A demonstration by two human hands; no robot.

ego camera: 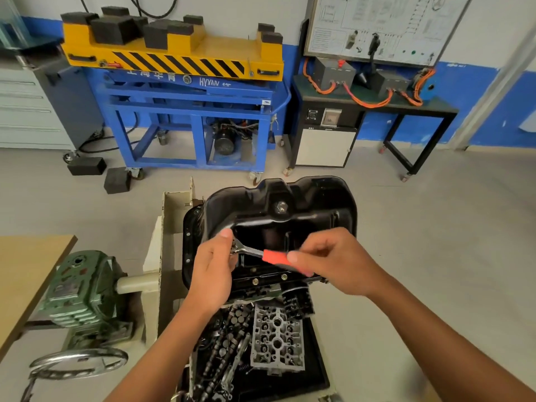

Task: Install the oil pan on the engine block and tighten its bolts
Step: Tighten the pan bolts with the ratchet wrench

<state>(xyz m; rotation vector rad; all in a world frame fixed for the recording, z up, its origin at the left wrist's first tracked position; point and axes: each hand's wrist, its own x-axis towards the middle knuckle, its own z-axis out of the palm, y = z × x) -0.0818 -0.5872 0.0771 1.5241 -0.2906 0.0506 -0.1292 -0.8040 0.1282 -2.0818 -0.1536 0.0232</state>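
Hands both on the ratchet (251, 251), left hand (213, 274) pinching its head at the oil pan (290, 195) rim, right hand (333, 262) gripping the handle, so I'm tightening bolts (255, 281), swing next.

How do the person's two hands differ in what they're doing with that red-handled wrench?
The left hand holds the wrench by its metal head, at the oil pan's edge; the right hand grips its red handle. The left hand's thumb points up; the right hand's thumb lies along the handle. Both hold one wrench.
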